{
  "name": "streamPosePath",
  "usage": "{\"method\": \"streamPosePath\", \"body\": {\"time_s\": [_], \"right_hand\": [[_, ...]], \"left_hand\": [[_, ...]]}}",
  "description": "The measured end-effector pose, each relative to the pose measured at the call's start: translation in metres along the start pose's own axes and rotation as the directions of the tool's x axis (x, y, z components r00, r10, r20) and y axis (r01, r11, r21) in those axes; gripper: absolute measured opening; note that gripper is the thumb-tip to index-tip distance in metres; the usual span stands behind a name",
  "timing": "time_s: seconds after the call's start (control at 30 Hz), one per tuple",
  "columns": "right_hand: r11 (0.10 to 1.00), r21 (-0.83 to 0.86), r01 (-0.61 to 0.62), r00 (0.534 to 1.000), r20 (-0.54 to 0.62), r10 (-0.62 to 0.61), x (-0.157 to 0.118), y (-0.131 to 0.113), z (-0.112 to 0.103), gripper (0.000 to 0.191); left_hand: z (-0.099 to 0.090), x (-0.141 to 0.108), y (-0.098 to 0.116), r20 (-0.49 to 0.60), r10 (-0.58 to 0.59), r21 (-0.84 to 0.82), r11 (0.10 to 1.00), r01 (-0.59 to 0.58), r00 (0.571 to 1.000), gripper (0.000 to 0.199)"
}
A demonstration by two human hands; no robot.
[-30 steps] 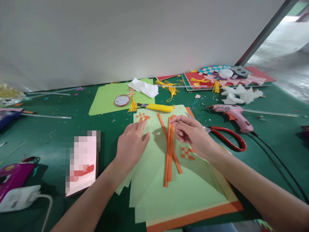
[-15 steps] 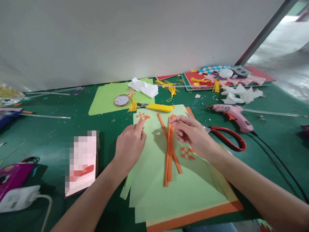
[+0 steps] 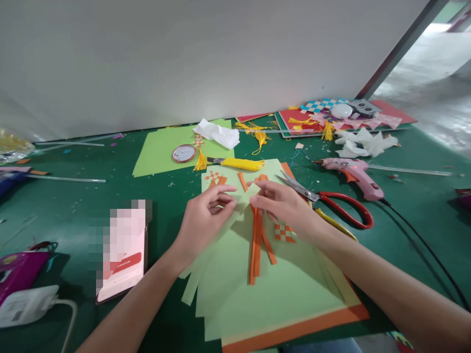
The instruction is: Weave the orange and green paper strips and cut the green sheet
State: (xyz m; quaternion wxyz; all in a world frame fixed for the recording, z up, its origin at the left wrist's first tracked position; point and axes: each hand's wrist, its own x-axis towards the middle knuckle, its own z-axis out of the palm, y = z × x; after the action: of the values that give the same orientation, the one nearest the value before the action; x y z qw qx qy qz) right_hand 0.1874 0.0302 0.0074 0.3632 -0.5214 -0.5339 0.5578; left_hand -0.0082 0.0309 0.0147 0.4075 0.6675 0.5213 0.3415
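My left hand (image 3: 202, 220) and my right hand (image 3: 283, 206) meet over a stack of light green paper sheets (image 3: 265, 294). Between them both hands pinch a light green paper strip (image 3: 243, 194), lifted a little off the stack. More loose green strips trail below my left wrist. Several orange paper strips (image 3: 256, 252) lie lengthwise on the stack, just under my right hand. One small orange-and-white woven square (image 3: 285, 233) lies beside my right wrist, and another woven square (image 3: 213, 176) lies just beyond my left fingers.
Red-handled scissors (image 3: 346, 211) and a pink glue gun (image 3: 353, 171) with its cord lie to the right. A yellow utility knife (image 3: 241, 164), a round tin (image 3: 183, 153) and a tissue (image 3: 217, 133) are behind. A phone (image 3: 121, 250) lies to the left on the green table (image 3: 73, 206).
Both hands have come together at the middle. My left hand has left the woven square and taken hold of a green strip; my right hand has moved left off the orange strips onto the same strip.
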Motion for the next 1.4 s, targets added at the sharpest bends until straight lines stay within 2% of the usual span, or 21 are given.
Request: {"method": "streamPosePath", "body": {"time_s": [0.07,0.2,0.33,0.5,0.63,0.73,0.97,1.13,1.2,1.33,1.4], "right_hand": [[0.999,-0.045,0.01,0.999,0.034,-0.009,-0.001,0.0,0.0,0.031],[0.997,-0.076,0.016,1.0,0.028,-0.014,-0.001,0.0,-0.001,0.035],[0.992,-0.116,0.058,0.998,0.027,-0.055,-0.001,0.001,-0.002,0.032],[0.988,-0.15,0.046,0.998,-0.028,-0.051,-0.001,0.001,-0.001,0.027],[0.988,-0.135,0.079,0.997,-0.014,-0.081,-0.001,-0.001,-0.001,0.025],[0.992,-0.089,0.089,0.995,-0.032,-0.092,-0.001,-0.002,-0.003,0.025],[0.988,0.148,0.046,0.998,-0.055,-0.038,0.004,0.003,-0.011,0.022],[0.957,0.276,0.088,0.986,-0.16,-0.045,0.007,0.001,-0.016,0.032],[0.97,0.232,0.077,0.992,-0.113,-0.052,0.006,0.0,-0.013,0.036],[0.996,-0.035,0.078,0.992,0.104,-0.074,0.001,0.001,-0.002,0.034],[0.99,-0.113,0.081,0.993,0.09,-0.071,-0.001,0.003,0.001,0.036]], "left_hand": [[0.001,-0.001,0.0,0.046,-0.002,-0.007,1.0,0.002,0.999,0.026],[0.002,-0.001,-0.001,0.104,-0.003,0.033,0.999,-0.001,0.995,0.026],[0.002,0.0,0.0,0.17,-0.03,0.045,0.999,0.023,0.985,0.026],[0.003,-0.001,0.002,0.184,-0.101,-0.005,0.995,0.104,0.978,0.034],[0.004,-0.002,-0.001,0.216,-0.123,-0.031,0.991,0.133,0.969,0.03],[0.006,-0.001,-0.002,0.206,-0.125,-0.054,0.989,0.139,0.971,0.025],[0.005,-0.001,-0.003,0.215,-0.111,-0.048,0.991,0.124,0.97,0.021],[0.006,-0.001,-0.001,0.186,-0.109,-0.05,0.991,0.12,0.977,0.017],[0.006,0.0,0.0,0.193,-0.125,-0.067,0.988,0.14,0.973,0.018],[0.006,0.001,0.002,0.216,-0.131,-0.075,0.986,0.15,0.968,0.021],[0.006,0.001,0.002,0.233,-0.123,-0.077,0.987,0.144,0.965,0.021]]}}
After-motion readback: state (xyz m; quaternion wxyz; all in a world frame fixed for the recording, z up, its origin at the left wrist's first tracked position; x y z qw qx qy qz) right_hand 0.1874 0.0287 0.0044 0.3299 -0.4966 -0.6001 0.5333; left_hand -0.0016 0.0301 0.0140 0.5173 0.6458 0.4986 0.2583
